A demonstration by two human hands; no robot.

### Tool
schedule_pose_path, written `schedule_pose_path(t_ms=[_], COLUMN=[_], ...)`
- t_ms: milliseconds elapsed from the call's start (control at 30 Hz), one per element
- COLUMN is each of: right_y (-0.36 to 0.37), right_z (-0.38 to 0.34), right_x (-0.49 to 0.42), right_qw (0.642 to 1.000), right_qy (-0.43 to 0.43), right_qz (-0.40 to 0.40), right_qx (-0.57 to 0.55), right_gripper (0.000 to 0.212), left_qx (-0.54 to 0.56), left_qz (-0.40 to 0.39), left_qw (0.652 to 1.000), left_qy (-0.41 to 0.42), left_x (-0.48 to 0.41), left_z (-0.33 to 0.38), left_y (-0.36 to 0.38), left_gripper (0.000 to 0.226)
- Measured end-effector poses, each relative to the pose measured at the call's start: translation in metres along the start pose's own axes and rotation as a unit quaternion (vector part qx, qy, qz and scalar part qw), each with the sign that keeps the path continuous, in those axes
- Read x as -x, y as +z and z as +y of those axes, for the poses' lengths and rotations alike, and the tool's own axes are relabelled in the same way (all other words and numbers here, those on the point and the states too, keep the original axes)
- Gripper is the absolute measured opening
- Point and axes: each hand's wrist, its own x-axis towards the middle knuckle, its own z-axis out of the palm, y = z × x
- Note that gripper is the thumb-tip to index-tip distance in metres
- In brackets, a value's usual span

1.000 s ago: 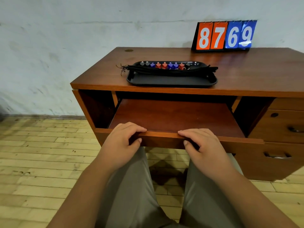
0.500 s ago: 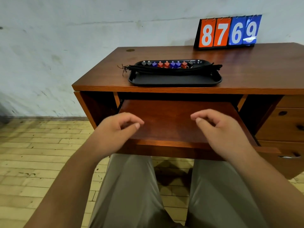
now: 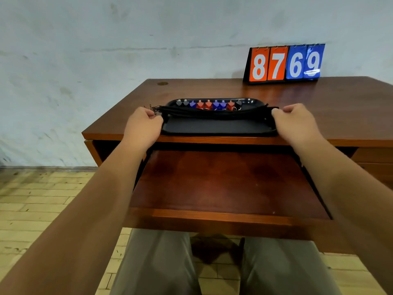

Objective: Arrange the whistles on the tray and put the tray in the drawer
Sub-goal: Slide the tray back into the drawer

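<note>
- The left hand (image 3: 144, 124) is curled over the left short end of the black tray (image 3: 214, 127), with the thumb on top by the metal clips of the cords; the fingers on the far side are hidden behind the hand
- The right hand (image 3: 295, 122) grips the tray's right short end in the same way, knuckles up and the thumb tip pressed to the rim where the cords run out
- The tray lies lengthwise on the table (image 3: 319, 107), its near long rim right at the table's front edge; whether it rests on the wood or is raised off it cannot be told
- A row of whistles (image 3: 209, 104) lies along the far side of the tray, close side by side: grey at the left, then blue and red ones mixed, and a dark one at the right end
- Their black cords (image 3: 214, 112) are bunched into one band that runs across the tray from end to end, just in front of the whistles, and the near half of the tray shows its flat black bottom
- The drawer (image 3: 223, 184) below the table top is pulled well out towards the person, right under the tray, between the two forearms
- A flip scoreboard (image 3: 285, 63) stands at the back of the table against the pale wall (image 3: 106, 50), reading 87 in orange and 69 in blue
- Grey trousers (image 3: 157, 262) show below the drawer, over a floor (image 3: 42, 199) of pale wooden blocks
</note>
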Motion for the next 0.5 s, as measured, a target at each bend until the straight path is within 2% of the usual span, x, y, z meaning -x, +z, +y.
schedule_pose_path(t_ms=[100, 167, 233, 400, 500], right_y=[0.003, 0.002, 0.003, -0.002, -0.005], right_z=[-0.005, -0.003, 0.003, 0.007, 0.005], right_x=[-0.014, -0.025, -0.037, -0.041, -0.040], right_qw=[0.999, 0.997, 0.993, 0.996, 0.992], right_qy=[0.027, 0.069, 0.087, 0.048, 0.071], right_qz=[-0.018, -0.028, -0.035, -0.059, -0.069], right_qx=[0.003, -0.037, -0.065, -0.051, -0.084], right_gripper=[0.044, 0.044, 0.035, 0.011, 0.034], left_qx=[-0.025, -0.027, -0.017, -0.010, 0.035], left_qz=[-0.024, -0.042, -0.041, -0.047, -0.054], left_qw=[0.999, 0.999, 0.999, 0.999, 0.997], left_qy=[0.006, 0.001, -0.015, -0.021, -0.036], left_x=[-0.021, -0.031, -0.037, -0.041, -0.041], left_z=[0.000, -0.001, -0.004, -0.008, -0.010], left_y=[0.004, 0.005, 0.006, 0.006, 0.003], left_gripper=[0.025, 0.031, 0.036, 0.031, 0.029])
